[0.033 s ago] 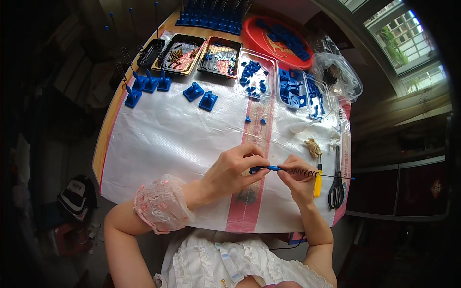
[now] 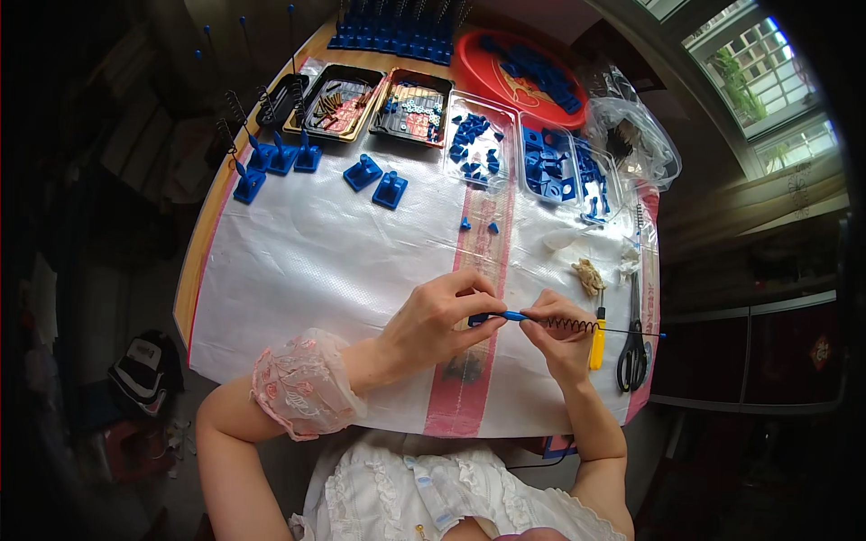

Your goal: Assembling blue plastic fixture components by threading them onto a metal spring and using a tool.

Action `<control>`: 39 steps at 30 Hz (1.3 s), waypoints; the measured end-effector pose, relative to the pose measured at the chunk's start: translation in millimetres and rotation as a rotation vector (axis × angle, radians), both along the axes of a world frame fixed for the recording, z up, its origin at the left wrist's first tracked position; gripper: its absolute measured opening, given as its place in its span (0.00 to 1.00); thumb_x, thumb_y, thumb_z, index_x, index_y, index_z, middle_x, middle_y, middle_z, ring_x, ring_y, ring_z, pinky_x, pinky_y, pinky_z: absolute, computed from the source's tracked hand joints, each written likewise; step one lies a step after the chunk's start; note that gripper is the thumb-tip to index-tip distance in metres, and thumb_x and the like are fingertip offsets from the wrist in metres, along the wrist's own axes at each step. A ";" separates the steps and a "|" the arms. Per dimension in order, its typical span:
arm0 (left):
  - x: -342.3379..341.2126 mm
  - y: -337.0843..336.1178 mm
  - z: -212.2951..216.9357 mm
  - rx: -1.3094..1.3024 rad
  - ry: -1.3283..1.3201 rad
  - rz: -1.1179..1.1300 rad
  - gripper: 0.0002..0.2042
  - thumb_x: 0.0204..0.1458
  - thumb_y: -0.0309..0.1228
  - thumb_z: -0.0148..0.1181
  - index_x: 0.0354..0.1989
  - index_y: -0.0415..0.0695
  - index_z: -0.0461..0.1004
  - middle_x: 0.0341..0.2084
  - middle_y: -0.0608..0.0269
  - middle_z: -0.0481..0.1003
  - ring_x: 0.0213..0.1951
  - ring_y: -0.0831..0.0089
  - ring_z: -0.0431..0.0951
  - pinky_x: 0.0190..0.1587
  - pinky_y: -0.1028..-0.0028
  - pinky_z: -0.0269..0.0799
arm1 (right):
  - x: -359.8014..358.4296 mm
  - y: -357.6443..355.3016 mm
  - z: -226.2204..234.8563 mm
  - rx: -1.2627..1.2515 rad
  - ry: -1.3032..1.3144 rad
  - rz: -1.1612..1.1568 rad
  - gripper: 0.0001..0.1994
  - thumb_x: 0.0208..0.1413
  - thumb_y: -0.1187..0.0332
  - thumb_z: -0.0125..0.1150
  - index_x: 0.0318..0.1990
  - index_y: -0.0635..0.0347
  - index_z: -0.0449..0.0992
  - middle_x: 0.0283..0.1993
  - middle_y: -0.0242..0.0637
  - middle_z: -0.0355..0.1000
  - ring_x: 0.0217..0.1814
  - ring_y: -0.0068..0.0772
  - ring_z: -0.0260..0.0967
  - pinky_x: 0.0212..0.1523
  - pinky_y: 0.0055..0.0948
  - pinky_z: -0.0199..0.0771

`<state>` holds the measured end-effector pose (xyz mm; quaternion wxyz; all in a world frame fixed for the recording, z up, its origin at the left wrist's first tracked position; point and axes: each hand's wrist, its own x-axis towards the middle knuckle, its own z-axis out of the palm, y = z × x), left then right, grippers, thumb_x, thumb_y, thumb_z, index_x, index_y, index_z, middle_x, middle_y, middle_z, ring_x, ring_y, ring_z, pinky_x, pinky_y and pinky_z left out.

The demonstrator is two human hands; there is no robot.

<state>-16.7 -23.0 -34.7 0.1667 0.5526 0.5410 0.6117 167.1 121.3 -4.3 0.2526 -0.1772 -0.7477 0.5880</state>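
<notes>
Over the near middle of the table, my left hand (image 2: pixel 435 316) pinches a blue plastic part (image 2: pixel 512 316), its wider end partly hidden by the fingers. My right hand (image 2: pixel 561 341) is closed at the other end of that part, where a dark coil spring (image 2: pixel 573 324) begins. Through the spring runs a thin rod (image 2: pixel 631 332) with a blue tip, pointing right. The whole piece lies almost level between both hands. Beneath the rod, close to my right hand, is a yellow-handled screwdriver (image 2: pixel 597 347).
Black scissors (image 2: pixel 631 365) lie at the right. Several blue bases (image 2: pixel 389 190), some with springs, stand at the left and centre. Farther back are black trays (image 2: pixel 412 106) of small hardware, clear boxes (image 2: pixel 547 167) of blue parts and a red basin (image 2: pixel 469 68).
</notes>
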 end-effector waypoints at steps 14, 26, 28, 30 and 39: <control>0.4 -1.1 2.9 -0.165 -0.083 -0.071 0.07 0.54 0.25 0.72 0.40 0.39 0.83 0.35 0.60 0.80 0.33 0.71 0.81 0.35 0.75 0.76 | -0.5 3.5 -7.0 -0.096 -0.094 0.022 0.07 0.52 0.86 0.71 0.39 0.69 0.86 0.32 0.35 0.77 0.34 0.20 0.69 0.36 0.22 0.65; -5.2 1.6 -7.2 -0.460 -0.507 -0.309 0.09 0.59 0.32 0.70 0.40 0.37 0.84 0.28 0.66 0.81 0.29 0.83 0.75 0.32 0.78 0.71 | -0.3 -0.3 -5.9 -0.327 -0.174 -0.016 0.03 0.56 0.82 0.71 0.36 0.66 0.85 0.33 0.31 0.77 0.36 0.19 0.71 0.37 0.21 0.68; -6.9 2.5 -8.4 -0.484 -0.518 -0.336 0.10 0.60 0.33 0.69 0.40 0.37 0.84 0.28 0.66 0.81 0.29 0.83 0.75 0.32 0.78 0.71 | -0.8 -1.4 -4.4 -0.380 -0.179 -0.021 0.03 0.56 0.81 0.72 0.36 0.65 0.85 0.32 0.30 0.77 0.35 0.18 0.71 0.37 0.21 0.69; -11.1 3.0 -9.4 -0.521 -0.496 -0.381 0.09 0.62 0.32 0.68 0.41 0.37 0.83 0.31 0.69 0.81 0.32 0.84 0.77 0.32 0.81 0.72 | -2.2 -4.3 -2.1 -0.388 -0.200 -0.044 0.03 0.55 0.82 0.70 0.34 0.66 0.84 0.31 0.30 0.75 0.34 0.19 0.69 0.36 0.21 0.66; -17.4 5.5 -9.1 -0.531 -0.625 -0.485 0.11 0.62 0.33 0.68 0.43 0.36 0.84 0.33 0.68 0.81 0.33 0.84 0.78 0.31 0.80 0.76 | -4.3 -11.2 4.9 -0.403 -0.230 -0.073 0.01 0.55 0.81 0.69 0.33 0.67 0.83 0.30 0.31 0.74 0.32 0.20 0.66 0.33 0.22 0.62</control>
